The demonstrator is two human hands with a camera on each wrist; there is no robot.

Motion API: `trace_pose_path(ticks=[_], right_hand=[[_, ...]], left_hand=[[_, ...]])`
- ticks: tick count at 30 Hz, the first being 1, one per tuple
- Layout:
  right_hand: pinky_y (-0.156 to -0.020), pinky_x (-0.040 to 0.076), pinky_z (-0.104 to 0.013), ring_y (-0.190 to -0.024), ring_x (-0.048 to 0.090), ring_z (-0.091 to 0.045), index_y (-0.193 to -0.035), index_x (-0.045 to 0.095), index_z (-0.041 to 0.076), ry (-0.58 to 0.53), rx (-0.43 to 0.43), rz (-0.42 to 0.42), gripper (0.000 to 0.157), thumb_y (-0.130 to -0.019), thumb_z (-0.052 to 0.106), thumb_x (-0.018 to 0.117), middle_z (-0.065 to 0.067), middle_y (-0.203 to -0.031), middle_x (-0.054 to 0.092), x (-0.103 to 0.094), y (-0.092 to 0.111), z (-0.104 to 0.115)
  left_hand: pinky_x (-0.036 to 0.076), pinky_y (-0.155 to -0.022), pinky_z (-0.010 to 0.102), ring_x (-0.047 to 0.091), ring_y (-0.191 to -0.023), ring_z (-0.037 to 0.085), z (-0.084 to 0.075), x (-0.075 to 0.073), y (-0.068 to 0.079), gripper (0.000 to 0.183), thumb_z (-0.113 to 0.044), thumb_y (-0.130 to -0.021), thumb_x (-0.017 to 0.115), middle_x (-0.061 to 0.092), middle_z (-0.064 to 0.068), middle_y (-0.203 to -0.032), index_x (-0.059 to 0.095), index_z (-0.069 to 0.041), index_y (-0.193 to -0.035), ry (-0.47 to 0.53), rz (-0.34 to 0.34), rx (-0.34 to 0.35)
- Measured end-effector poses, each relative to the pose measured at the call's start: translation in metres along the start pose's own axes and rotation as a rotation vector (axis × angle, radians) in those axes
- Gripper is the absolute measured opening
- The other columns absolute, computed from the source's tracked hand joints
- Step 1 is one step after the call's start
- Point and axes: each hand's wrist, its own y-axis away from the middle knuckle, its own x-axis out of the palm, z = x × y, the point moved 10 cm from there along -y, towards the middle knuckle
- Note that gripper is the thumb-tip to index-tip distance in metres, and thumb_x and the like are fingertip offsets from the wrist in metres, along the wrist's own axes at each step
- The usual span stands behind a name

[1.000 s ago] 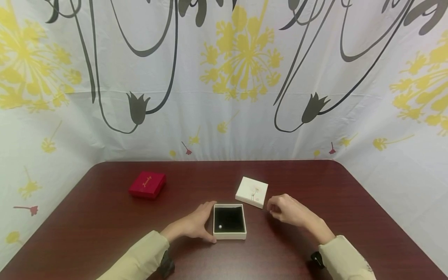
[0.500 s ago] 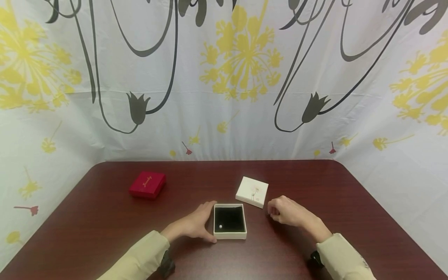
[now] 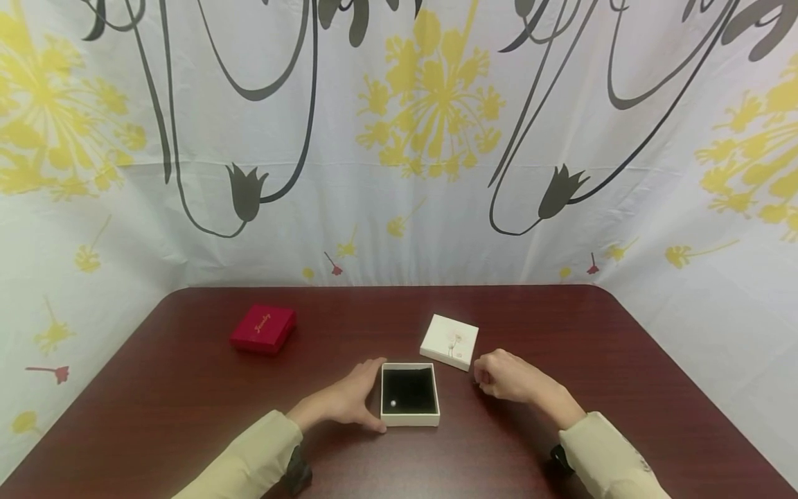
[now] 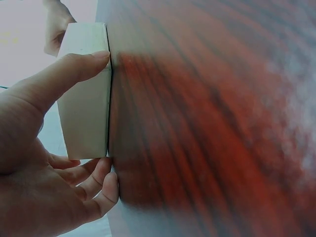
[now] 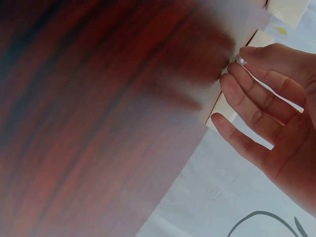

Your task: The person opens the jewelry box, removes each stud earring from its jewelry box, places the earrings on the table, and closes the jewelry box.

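While the left grip (image 3: 350, 396) holds the lower-centre box (image 3: 409, 420), the right grip (image 3: 512, 375) edges its pinched white piece (image 5: 241, 60) closer.

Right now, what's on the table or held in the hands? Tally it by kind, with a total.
Boxes: 2 (red box, open white box)
Loose lids: 1 (white lid)
Small white pieces: 2 (bead inside the white box, shiny piece pinched in the right hand)
Total: 5
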Motion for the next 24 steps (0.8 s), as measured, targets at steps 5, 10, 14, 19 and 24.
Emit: trace_pose_path(ticks=[5, 10, 14, 19, 24], right_hand=[[-0.052, 0.042, -0.019, -0.059, 0.049, -0.003, -0.069, 0.061, 0.009, 0.004, -0.005, 0.001, 0.010, -0.070, 0.001, 0.067, 0.006, -0.065, 0.055, 0.0004, -0.0013, 0.0017], [-0.051, 0.042, -0.019, -0.058, 0.048, -0.002, -0.070, 0.062, 0.008, 0.001, 0.004, 0.006, 0.009, -0.070, 0.001, 0.067, 0.006, -0.065, 0.055, 0.0012, -0.0025, 0.0018], [-0.050, 0.041, -0.018, -0.057, 0.047, -0.002, -0.070, 0.061, 0.009, 0.012, 0.001, 0.008, 0.010, -0.070, 0.000, 0.066, 0.006, -0.065, 0.054, 0.0020, -0.0030, 0.0028], [-0.049, 0.040, -0.018, -0.057, 0.046, -0.002, -0.070, 0.061, 0.008, 0.023, 0.000, 0.009, 0.010, -0.070, 0.000, 0.066, 0.006, -0.064, 0.053, 0.0025, -0.0036, 0.0035], [-0.050, 0.041, -0.019, -0.057, 0.046, -0.003, -0.071, 0.061, 0.006, 0.028, 0.004, 0.015, 0.008, -0.070, 0.000, 0.066, 0.005, -0.065, 0.054, 0.0017, -0.0040, 0.0047]], left_hand=[[0.028, -0.098, 0.049, 0.033, -0.120, 0.037, -0.0002, -0.0001, 0.0002, 0.100, -0.023, -0.056, 0.082, 0.037, 0.024, -0.127, 0.024, 0.010, -0.130, -0.004, -0.001, -0.003], [0.030, -0.098, 0.048, 0.034, -0.119, 0.036, 0.0006, 0.0006, -0.0003, 0.100, -0.023, -0.056, 0.082, 0.038, 0.023, -0.126, 0.024, 0.010, -0.130, -0.005, 0.000, 0.000], [0.031, -0.097, 0.047, 0.035, -0.118, 0.035, 0.0004, 0.0005, -0.0006, 0.100, -0.023, -0.056, 0.082, 0.039, 0.022, -0.124, 0.025, 0.010, -0.130, -0.007, 0.000, 0.002], [0.029, -0.098, 0.048, 0.034, -0.119, 0.036, 0.0013, 0.0011, -0.0008, 0.100, -0.024, -0.056, 0.082, 0.038, 0.022, -0.126, 0.024, 0.009, -0.131, -0.009, 0.002, -0.001], [0.029, -0.098, 0.048, 0.033, -0.120, 0.037, 0.0003, 0.0005, -0.0007, 0.101, -0.024, -0.057, 0.082, 0.037, 0.023, -0.127, 0.023, 0.010, -0.131, -0.007, 0.003, 0.003]])
